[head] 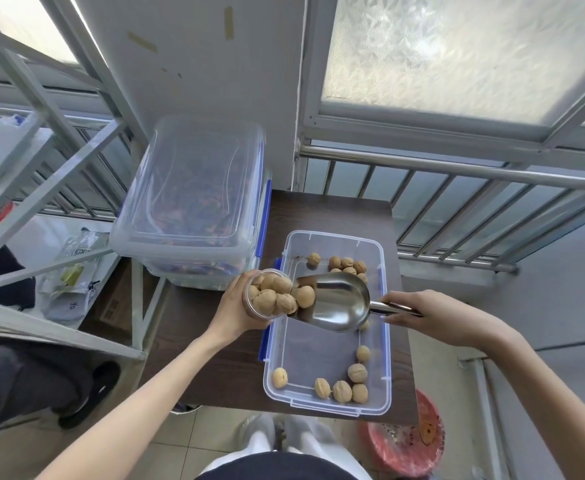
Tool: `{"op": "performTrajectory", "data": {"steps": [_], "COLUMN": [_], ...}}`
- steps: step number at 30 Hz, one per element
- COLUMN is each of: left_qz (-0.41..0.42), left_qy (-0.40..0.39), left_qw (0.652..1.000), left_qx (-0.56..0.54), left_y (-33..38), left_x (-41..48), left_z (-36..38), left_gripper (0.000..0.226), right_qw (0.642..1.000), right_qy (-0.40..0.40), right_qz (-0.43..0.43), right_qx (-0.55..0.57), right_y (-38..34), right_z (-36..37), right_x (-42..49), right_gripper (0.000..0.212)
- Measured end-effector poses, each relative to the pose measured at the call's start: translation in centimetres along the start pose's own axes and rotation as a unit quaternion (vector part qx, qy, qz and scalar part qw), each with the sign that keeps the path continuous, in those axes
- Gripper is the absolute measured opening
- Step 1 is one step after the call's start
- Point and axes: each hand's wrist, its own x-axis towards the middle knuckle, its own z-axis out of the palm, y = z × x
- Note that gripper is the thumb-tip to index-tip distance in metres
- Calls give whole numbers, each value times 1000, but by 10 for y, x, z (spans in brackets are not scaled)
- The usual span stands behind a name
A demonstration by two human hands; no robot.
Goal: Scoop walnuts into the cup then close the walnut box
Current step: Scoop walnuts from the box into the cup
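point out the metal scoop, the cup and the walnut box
metal scoop [336,303]: head view, on the inside of its bowl
cup [271,295]: head view, on the walnuts at its mouth
walnut box [325,407]: head view, on its near rim

tan walnuts [341,391], silver scoop [336,301], blue-latched box [384,344]

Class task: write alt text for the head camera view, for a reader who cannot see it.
The right hand tips a metal scoop of walnuts into a clear cup held by the left hand, above an open plastic walnut box on a dark table.
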Motion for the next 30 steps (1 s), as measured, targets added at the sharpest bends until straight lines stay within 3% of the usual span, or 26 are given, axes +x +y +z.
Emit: {"op": "performTrajectory", "data": {"steps": [8,14,19,22,30], "left_qz": [-29,-50,-74,-75,-81], "left_qy": [-30,-8,8,9,31], "left_qw": [999,999,997,997,995], "left_qx": [28,-2,-17,-22,-51], "left_y": [-15,-11,-9,-9,1], "left_x": [5,3,1,-1,-2], "left_z": [9,9,10,9,5], "left_gripper": [75,76,77,81,84], "right_qw": [1000,1000,997,997,995], "right_qy": [6,-1,-15,-18,5], "right_qz": [-13,-24,-40,-44,-31], "right_qx": [-11,17,59,61,95], "right_y": [4,7,4,3,12], "right_z": [-6,-3,11,15,17], "right_x": [2,3,2,-1,-6], "right_gripper": [17,17,4,16,17]}}
